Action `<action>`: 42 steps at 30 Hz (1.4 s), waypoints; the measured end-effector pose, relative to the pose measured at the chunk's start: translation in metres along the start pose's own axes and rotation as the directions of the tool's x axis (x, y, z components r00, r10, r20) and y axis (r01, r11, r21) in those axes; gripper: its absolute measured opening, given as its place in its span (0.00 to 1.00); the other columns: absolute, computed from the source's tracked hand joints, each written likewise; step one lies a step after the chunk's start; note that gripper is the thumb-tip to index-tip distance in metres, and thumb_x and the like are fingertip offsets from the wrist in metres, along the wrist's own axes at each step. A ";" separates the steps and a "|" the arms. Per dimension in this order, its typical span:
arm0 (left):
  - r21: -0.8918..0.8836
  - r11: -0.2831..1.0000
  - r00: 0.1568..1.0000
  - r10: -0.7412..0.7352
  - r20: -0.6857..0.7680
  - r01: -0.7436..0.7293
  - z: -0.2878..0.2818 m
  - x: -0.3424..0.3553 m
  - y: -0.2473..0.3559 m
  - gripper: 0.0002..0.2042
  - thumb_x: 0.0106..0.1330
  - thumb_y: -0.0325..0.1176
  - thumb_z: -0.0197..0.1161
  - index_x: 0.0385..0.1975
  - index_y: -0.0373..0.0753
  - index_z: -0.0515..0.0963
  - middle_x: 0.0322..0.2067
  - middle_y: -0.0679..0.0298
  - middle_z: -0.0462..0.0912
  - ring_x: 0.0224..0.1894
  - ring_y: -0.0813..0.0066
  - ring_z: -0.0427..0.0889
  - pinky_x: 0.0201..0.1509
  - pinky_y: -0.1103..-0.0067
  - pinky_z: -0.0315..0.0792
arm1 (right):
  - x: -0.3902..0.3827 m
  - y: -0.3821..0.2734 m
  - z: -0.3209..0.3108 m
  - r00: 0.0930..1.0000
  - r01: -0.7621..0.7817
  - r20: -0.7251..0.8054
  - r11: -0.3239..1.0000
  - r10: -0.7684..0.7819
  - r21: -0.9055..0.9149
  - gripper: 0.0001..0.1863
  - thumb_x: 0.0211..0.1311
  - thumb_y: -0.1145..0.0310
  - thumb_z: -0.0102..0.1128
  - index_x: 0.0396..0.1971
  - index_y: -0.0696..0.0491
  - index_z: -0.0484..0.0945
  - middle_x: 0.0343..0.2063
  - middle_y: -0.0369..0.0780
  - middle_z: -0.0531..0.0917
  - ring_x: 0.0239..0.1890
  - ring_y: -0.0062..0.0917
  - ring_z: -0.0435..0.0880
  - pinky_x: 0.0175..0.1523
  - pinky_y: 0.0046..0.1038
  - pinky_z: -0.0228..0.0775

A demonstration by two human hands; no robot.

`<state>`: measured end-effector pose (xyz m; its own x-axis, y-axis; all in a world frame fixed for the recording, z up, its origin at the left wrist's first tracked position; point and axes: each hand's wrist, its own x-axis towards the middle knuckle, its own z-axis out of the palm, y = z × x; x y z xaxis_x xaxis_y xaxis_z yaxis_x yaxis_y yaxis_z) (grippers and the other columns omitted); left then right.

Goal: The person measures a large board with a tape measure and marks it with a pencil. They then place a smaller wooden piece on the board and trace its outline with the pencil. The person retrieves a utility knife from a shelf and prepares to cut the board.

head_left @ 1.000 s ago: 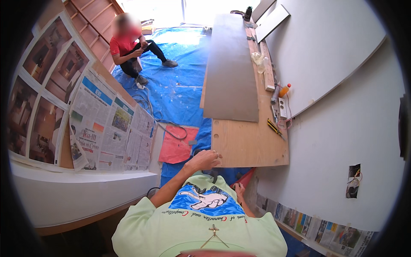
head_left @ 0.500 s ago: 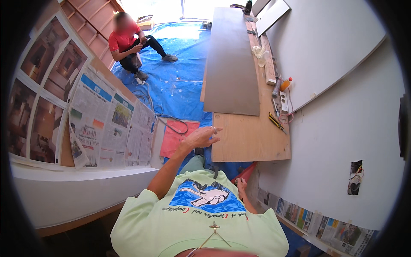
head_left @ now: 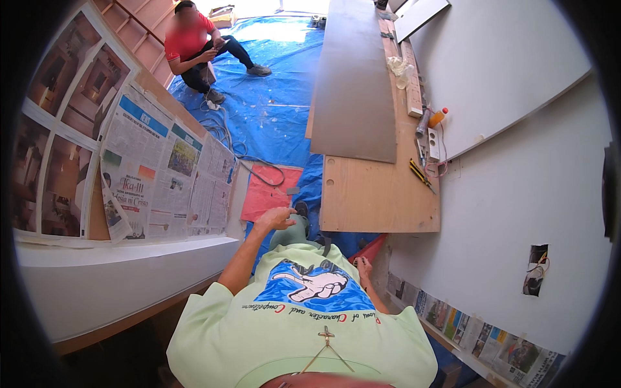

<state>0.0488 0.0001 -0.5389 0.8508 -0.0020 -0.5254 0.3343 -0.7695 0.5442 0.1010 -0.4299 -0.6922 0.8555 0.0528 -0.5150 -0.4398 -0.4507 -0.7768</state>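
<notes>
- Plainly, the grey panel lies flat on the wooden desk, ahead of the wearer
- Long axis of the panel: runs away from the body, toward the bright opening at the far end; its short near end faces the wearer and sits back from the desk's near edge, with bare wood between
- Near left corner of the panel: projects slightly past the desk's left edge
- Left hand: raised in front of the body, above the leg, fingers loosely extended toward the desk; nothing seen in its grasp, and a gap separates it from the desk
- Bearing from the left hand: panel ahead and to the right; of the two hands, this one appears nearer to it
- Right hand: low, short of the desk's near edge, beside a red sheet; fingers appear curled, but whether they grip anything cannot be told
- Bearing from the right hand: panel nearly straight ahead, beyond the bare wood
- Desk's right side, along the wall: yellow-and-black tool, socket strip and orange bottle, none touched by either hand
- Co-worker: seated at far left, well apart from the panel
</notes>
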 end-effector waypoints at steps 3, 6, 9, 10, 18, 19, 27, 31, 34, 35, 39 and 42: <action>-0.033 0.999 0.996 0.016 -0.093 -0.019 -0.011 -0.003 -0.006 0.25 0.67 0.43 0.61 0.59 0.34 0.73 0.43 0.49 0.85 0.48 0.50 0.83 0.51 0.63 0.75 | 0.008 0.006 0.002 1.000 0.000 -0.027 1.000 0.000 0.018 0.14 0.53 0.57 0.61 0.28 0.53 0.82 0.27 0.39 0.79 0.32 0.24 0.76 0.40 0.27 0.69; -0.112 0.993 0.995 0.035 -0.091 -0.045 -0.020 0.006 -0.007 0.24 0.67 0.42 0.61 0.59 0.35 0.74 0.43 0.49 0.85 0.47 0.50 0.83 0.50 0.63 0.76 | 0.021 0.018 0.006 0.999 -0.004 -0.044 0.999 0.006 0.040 0.15 0.53 0.57 0.62 0.29 0.55 0.83 0.31 0.39 0.81 0.35 0.24 0.77 0.41 0.27 0.69; -0.150 0.985 0.995 0.083 -0.056 -0.091 -0.027 0.031 -0.014 0.23 0.67 0.43 0.62 0.58 0.38 0.75 0.42 0.48 0.85 0.47 0.49 0.83 0.51 0.62 0.76 | 0.025 0.026 0.015 0.982 -0.017 -0.186 0.996 0.032 0.083 0.17 0.52 0.57 0.63 0.32 0.57 0.83 0.33 0.40 0.82 0.37 0.25 0.78 0.42 0.28 0.70; -0.130 0.986 0.994 0.102 -0.038 -0.106 -0.029 0.043 -0.017 0.23 0.67 0.43 0.62 0.58 0.37 0.75 0.42 0.48 0.85 0.46 0.49 0.84 0.50 0.62 0.76 | 0.024 0.026 0.017 0.963 -0.007 -0.266 0.993 0.037 0.114 0.17 0.52 0.58 0.63 0.32 0.57 0.83 0.34 0.40 0.83 0.37 0.26 0.78 0.42 0.29 0.70; -0.353 0.926 0.988 0.097 -0.117 -0.133 -0.084 0.138 -0.046 0.34 0.68 0.43 0.62 0.69 0.34 0.57 0.40 0.50 0.85 0.43 0.54 0.85 0.48 0.65 0.76 | -0.008 0.045 0.021 0.986 0.075 -0.125 0.968 -0.108 -0.241 0.21 0.52 0.55 0.60 0.37 0.59 0.82 0.32 0.42 0.82 0.36 0.28 0.79 0.42 0.31 0.70; -0.487 0.866 0.969 -0.012 -0.245 -0.112 -0.103 0.148 -0.053 0.38 0.68 0.43 0.63 0.72 0.36 0.52 0.42 0.49 0.85 0.43 0.52 0.85 0.48 0.63 0.76 | -0.006 0.049 0.026 0.986 -0.076 -0.154 0.992 0.060 -0.100 0.22 0.52 0.55 0.60 0.37 0.59 0.82 0.32 0.43 0.82 0.36 0.29 0.79 0.43 0.32 0.70; -0.625 0.773 0.789 -0.313 -0.529 -0.113 -0.221 0.234 -0.150 0.30 0.68 0.43 0.61 0.65 0.33 0.65 0.45 0.52 0.85 0.46 0.58 0.84 0.51 0.68 0.76 | 0.022 -0.040 0.062 0.965 -0.187 -0.225 0.959 0.138 -0.214 0.29 0.54 0.54 0.61 0.48 0.62 0.80 0.45 0.48 0.83 0.45 0.32 0.81 0.49 0.31 0.71; -0.745 0.668 0.920 -0.293 -0.260 0.002 -0.174 0.277 -0.151 0.27 0.68 0.43 0.61 0.62 0.33 0.69 0.48 0.50 0.82 0.47 0.64 0.82 0.51 0.70 0.76 | 0.023 -0.126 0.095 0.890 -0.235 -0.406 0.972 0.208 -0.017 0.36 0.57 0.55 0.63 0.61 0.63 0.73 0.56 0.52 0.78 0.54 0.34 0.79 0.55 0.30 0.71; -0.774 0.622 0.925 -0.353 -0.141 0.119 -0.122 0.299 -0.140 0.28 0.67 0.42 0.62 0.63 0.32 0.68 0.50 0.49 0.81 0.51 0.61 0.81 0.54 0.70 0.75 | 0.012 -0.176 0.113 0.885 -0.187 -0.437 0.982 0.161 -0.017 0.34 0.58 0.58 0.62 0.61 0.64 0.73 0.54 0.50 0.79 0.51 0.31 0.80 0.53 0.30 0.72; -0.797 0.575 0.914 -0.398 -0.074 0.186 -0.105 0.302 -0.136 0.29 0.66 0.41 0.63 0.63 0.32 0.68 0.51 0.48 0.81 0.53 0.59 0.81 0.57 0.69 0.74 | 0.004 -0.186 0.118 0.886 -0.175 -0.433 0.984 0.169 0.027 0.34 0.58 0.58 0.62 0.61 0.64 0.73 0.53 0.49 0.80 0.49 0.30 0.80 0.52 0.30 0.72; -0.852 0.401 0.863 -0.494 0.109 0.337 -0.060 0.313 -0.117 0.32 0.64 0.40 0.64 0.65 0.30 0.65 0.57 0.47 0.78 0.60 0.57 0.77 0.63 0.69 0.69 | -0.021 -0.199 0.137 0.866 -0.204 -0.449 0.976 0.219 0.082 0.32 0.58 0.61 0.62 0.60 0.63 0.74 0.46 0.45 0.82 0.42 0.26 0.81 0.48 0.28 0.73; -0.950 0.173 0.899 -0.403 0.173 0.260 -0.048 0.322 -0.103 0.31 0.64 0.40 0.65 0.64 0.31 0.65 0.56 0.52 0.77 0.60 0.60 0.75 0.65 0.72 0.67 | -0.046 -0.173 0.142 0.827 -0.289 -0.516 0.956 0.223 -0.051 0.31 0.58 0.61 0.63 0.60 0.63 0.75 0.43 0.43 0.83 0.39 0.26 0.80 0.47 0.27 0.73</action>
<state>0.3074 0.1094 -0.7325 0.5601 0.1980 -0.8044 0.6640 0.4734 0.5788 0.0987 -0.2277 -0.5856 0.7504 -0.5169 -0.4120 -0.6541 -0.4913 -0.5751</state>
